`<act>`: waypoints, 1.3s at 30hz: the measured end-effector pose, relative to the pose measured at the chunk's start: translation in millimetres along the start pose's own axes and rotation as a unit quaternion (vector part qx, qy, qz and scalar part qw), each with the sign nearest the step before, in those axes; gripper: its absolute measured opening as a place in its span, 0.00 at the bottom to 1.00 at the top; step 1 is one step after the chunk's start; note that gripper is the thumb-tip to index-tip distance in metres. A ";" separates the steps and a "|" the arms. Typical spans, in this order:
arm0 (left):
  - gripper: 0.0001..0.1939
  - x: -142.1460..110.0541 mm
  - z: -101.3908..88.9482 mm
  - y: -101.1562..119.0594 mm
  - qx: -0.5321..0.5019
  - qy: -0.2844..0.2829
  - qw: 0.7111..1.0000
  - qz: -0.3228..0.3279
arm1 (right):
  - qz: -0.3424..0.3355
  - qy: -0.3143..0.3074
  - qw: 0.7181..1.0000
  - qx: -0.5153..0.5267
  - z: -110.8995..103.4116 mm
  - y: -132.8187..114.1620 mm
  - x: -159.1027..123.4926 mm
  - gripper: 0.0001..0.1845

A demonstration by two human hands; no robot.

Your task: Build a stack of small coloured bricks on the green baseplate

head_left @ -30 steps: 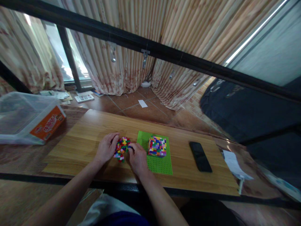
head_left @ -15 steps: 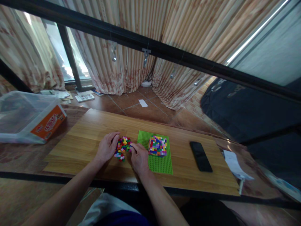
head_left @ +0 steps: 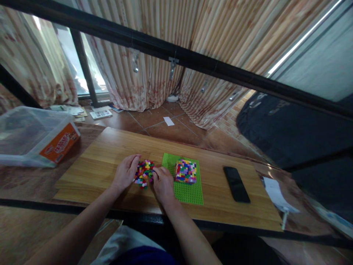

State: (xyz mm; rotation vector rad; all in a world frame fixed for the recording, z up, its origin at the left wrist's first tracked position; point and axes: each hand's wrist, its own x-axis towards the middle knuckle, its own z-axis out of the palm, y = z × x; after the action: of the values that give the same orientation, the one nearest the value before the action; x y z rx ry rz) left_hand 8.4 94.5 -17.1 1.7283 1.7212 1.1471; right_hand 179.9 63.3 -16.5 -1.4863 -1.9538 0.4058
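Note:
A loose pile of small toy building bricks (head_left: 144, 172) in many colours lies on the wooden board between my hands. My left hand (head_left: 126, 173) rests along the pile's left side, fingers stretched forward and holding nothing that I can see. At the pile's right edge is my right hand (head_left: 163, 183), its fingers curled in a pinch; whatever they grip is hidden or too small to name. Just right of that hand, a block built of multicoloured bricks (head_left: 186, 171) stands on a green studded baseplate (head_left: 189, 195).
A black phone (head_left: 236, 184) lies on the board (head_left: 212, 209) to the right. White paper (head_left: 277, 193) is beyond it. At the left stands a clear plastic bin (head_left: 33, 132) with an orange label. A dark metal bar (head_left: 154, 45) crosses in front of the curtains.
My right hand's fingers have shifted slightly at the pile's right edge, and a few bricks there look rearranged. The whole view has drifted slightly; my left hand stays beside the pile.

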 end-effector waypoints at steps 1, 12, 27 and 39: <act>0.27 -0.4 -0.2 0.1 -0.008 0.000 1.000 -0.006 | -0.001 -0.002 1.000 0.001 -0.6 -0.6 -0.1 0.12; 0.27 0.0 2.1 -5.3 -0.026 0.004 1.000 -0.009 | -0.040 0.003 0.999 0.011 0.3 -11.0 -3.1 0.10; 0.28 0.2 -0.2 0.3 -0.015 -0.004 1.000 -0.008 | -0.058 -0.018 0.998 -0.016 7.8 -19.2 2.3 0.06; 0.27 -0.1 1.2 -2.6 -0.012 0.000 1.000 -0.005 | -0.008 0.026 0.998 0.056 -0.9 -12.7 -3.7 0.09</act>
State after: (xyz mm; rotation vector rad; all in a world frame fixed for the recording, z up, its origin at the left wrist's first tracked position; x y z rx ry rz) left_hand 7.8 95.1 -19.8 1.7038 1.7082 1.1579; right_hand 171.7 55.7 -9.4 -1.3958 -1.8699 0.4565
